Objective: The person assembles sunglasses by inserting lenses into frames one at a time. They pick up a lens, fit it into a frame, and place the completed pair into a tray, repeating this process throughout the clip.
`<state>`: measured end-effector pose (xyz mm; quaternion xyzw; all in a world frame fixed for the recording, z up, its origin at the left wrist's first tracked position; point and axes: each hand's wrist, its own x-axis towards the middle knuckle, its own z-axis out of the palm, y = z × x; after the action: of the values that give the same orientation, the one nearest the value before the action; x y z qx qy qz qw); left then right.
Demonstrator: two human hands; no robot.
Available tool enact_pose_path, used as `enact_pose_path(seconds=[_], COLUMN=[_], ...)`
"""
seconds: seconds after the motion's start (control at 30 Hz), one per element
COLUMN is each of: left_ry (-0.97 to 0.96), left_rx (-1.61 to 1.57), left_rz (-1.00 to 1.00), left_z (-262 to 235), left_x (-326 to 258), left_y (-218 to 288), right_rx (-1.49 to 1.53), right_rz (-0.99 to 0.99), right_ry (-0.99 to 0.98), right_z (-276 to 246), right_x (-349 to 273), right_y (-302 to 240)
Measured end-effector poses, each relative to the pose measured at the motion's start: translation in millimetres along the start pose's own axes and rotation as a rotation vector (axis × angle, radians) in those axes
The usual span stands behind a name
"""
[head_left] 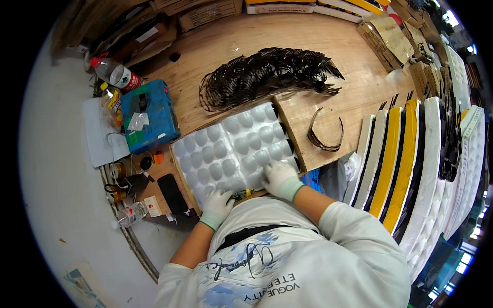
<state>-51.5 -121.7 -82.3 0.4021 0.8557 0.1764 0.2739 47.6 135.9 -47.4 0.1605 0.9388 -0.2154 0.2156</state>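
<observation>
A white plastic tray [233, 149] with rows of round hollows lies on the wooden table [328, 56] in front of me. My left hand [216, 205], in a white glove with a green cuff, rests on the tray's near left corner. My right hand [280, 177], gloved the same way, presses flat on the tray's near right corner. A small tool with a yellow handle [242, 194] lies between the two hands at the table's edge. Neither hand visibly grips anything.
A heap of thin black headbands [262, 77] lies beyond the tray, a few loose ones [324, 134] to its right. A blue box [149, 115], bottles [117, 74] and a black phone [172, 193] sit left. Stacked trays [411, 154] stand on edge at right.
</observation>
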Motion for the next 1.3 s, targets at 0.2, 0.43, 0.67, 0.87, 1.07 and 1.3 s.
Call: enact_pose_path(seconds=[0.2,0.43,0.67,0.87,1.07,1.3], left_ry=[-0.118,-0.026,-0.037,-0.042,0.051,0.207], left_rx=[0.002,0.023,0.083,0.076,-0.138,-0.644], left_rz=[0.196,0.351,0.342,0.304,0.178,0.347], left_z=[-12.5,-3.6,-0.8,-2.5,-22.3,-97.6], left_x=[5.7,-1.0,-3.0,-5.6,-17.4,-55.4], left_y=[-11.8,-28.7,-32.5,-31.8,-34.4,-2.4], right_rx=[-0.181,-0.171,-0.226,-0.243,0.410,0.632], right_rz=[0.101,-0.035,0.005,-0.066,-0.036,-0.342], right_ry=[-0.028,-0.072,-0.188,-0.057,0.572,0.290], right_z=[41.0,40.4,32.6,25.0,14.8,1.4], right_x=[12.7,23.6,36.7,34.9,18.8,-74.2], right_y=[-49.6,-74.6,-81.6,-79.9,-91.8,-169.7])
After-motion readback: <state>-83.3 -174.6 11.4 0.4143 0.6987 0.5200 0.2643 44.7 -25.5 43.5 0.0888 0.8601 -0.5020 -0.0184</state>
